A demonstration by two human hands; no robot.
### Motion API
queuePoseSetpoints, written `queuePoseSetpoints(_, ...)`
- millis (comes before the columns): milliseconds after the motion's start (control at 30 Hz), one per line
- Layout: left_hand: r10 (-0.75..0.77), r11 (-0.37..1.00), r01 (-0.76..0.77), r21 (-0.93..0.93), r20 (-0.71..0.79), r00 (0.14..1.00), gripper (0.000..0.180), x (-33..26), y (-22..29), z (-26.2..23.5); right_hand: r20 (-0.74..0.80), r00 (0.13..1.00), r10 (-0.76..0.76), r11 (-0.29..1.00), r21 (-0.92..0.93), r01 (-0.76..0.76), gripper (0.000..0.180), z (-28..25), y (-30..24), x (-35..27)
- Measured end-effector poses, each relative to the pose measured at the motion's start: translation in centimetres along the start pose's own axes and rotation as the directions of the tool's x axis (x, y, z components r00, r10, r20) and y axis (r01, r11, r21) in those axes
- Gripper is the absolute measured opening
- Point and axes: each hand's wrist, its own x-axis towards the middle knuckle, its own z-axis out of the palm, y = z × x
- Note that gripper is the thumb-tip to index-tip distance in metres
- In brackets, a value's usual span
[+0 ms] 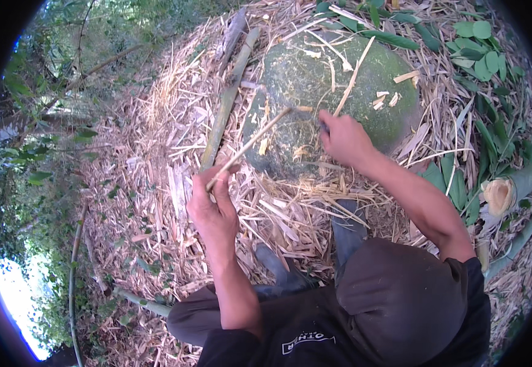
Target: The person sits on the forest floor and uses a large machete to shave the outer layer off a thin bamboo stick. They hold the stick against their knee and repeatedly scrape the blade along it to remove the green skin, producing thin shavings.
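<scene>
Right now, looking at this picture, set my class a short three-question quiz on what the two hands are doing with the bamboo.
1. True or false: the left hand holds one end of a thin bamboo strip.
2. Where does the far end of the strip rest? A) on the big green rock B) on the cut bamboo stump C) in a bucket
3. Fill in: the right hand is closed around a dark ____, too hidden to name the tool.

Key: 1 true. 2 A. 3 handle. Both hands are closed in a grip; the green bamboo pole lies untouched on the shavings beside the rock.
</scene>
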Motion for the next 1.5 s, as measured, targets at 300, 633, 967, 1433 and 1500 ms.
queuePoseSetpoints(300,-0.064,0.978,0.042,-0.207,-0.102,0.993,0.016,-0.1,-1.3,1.0,-0.016,0.999,0.044,0.995,-0.087,-0.045,0.019,0.2,-0.3,-0.7)
queuePoseSetpoints(633,-0.26,0.7,0.131,-0.703,-0.08,0.962,0.008,1.9,-3.3,3.7,-0.076,0.981,0.177,0.963,-0.192,-0.189,0.039,0.9,-1.0,-0.4)
queuePoseSetpoints(967,-0.084,0.661,0.152,-0.735,0.13,0.988,0.026,3.9,-2.8,10.5,-0.158,0.987,-0.03,0.995,0.092,0.045,0.033,3.4,1.4,-0.5)
queuePoseSetpoints(1433,-0.26,-0.321,0.703,-0.635,0.772,0.58,0.052,-8.5,0.2,3.9,-0.181,0.983,0.001,0.997,0.081,0.013,0.034,2.8,0.9,-0.2)
queuePoseSetpoints(1500,-0.199,-0.248,0.764,-0.596,0.803,0.562,0.054,-8.4,0.7,1.7,-0.181,0.984,0.008,0.996,0.089,0.009,0.035,2.9,0.7,-0.1)
